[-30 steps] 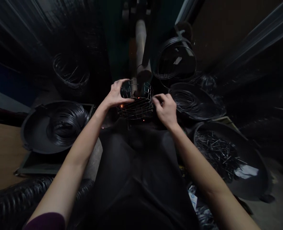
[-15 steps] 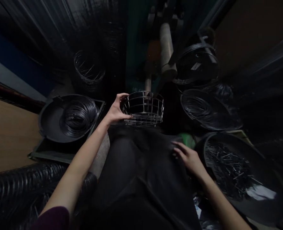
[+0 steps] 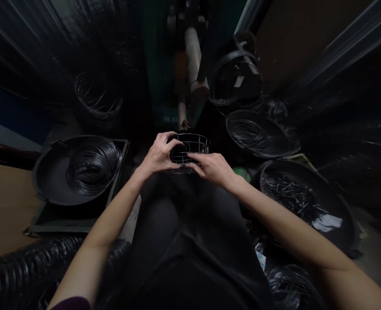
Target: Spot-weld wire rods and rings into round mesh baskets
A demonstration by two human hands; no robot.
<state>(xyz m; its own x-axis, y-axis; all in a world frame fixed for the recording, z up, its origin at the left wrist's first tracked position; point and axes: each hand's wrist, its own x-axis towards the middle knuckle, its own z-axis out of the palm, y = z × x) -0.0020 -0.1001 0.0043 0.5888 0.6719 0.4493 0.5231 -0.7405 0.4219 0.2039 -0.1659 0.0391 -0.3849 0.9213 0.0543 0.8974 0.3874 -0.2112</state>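
A round wire basket (image 3: 195,144) sits just beyond my knees, at the foot of a machine's shaft. My left hand (image 3: 161,153) is wrapped round the basket's left side, with the thumb low and the fingers over the upper wires. At the near side of the basket, my right hand (image 3: 211,167) has its thumb and fingers pinched together against the wires. Whether a small loose piece lies between those fingertips is too dark to make out. The machine electrode or rod (image 3: 182,114) comes down behind the basket's rim.
A black basin (image 3: 53,181) with wire rings stands at left on a green-edged stand. To the right are a basin (image 3: 332,202) of short wire rods and another basin (image 3: 274,140) with rings. Stacked rings (image 3: 26,267) lie at lower left.
My right hand has come from above my right thigh up and left to the basket. My left hand stays on the basket. The view has shifted to the right.
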